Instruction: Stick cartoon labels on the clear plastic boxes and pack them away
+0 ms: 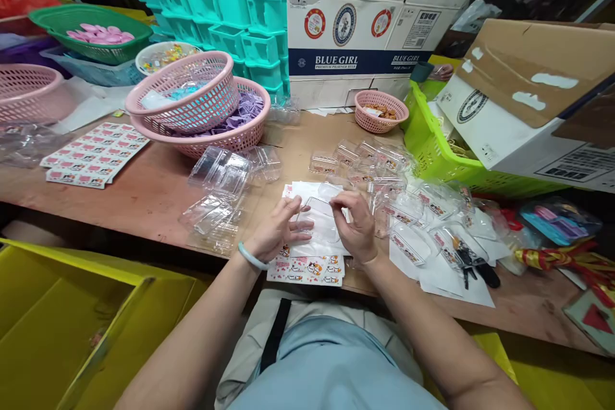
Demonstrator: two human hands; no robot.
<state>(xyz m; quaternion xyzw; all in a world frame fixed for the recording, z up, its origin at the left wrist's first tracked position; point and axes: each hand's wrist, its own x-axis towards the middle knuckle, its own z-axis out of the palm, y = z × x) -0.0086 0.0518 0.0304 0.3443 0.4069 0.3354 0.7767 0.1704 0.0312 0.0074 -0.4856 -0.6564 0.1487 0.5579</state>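
Observation:
A clear plastic case (321, 221) is held between both hands above the sheets at the table's front edge. My left hand (278, 229), with a pale band at the wrist, grips its left side, the thumb above and the fingers partly seen through the plastic. At the right edge, my right hand (356, 225) has its thumb and fingertips pinched together; whether a small sticker is also between them I cannot make out. Beneath lie white sheets with a cartoon-cat sticker sheet (307, 271). Clear empty cases (218, 173) are piled left, and cases with cat stickers (408, 205) lie right.
Pink baskets (192, 134) stand back left, beside more sticker sheets (96, 154). Turquoise crates (216, 6) and white cartons (355, 25) rise behind. A small pink basket (381, 112), lime crate (446, 170) and keys (466, 259) are to the right. A yellow bin (86, 307) sits below left.

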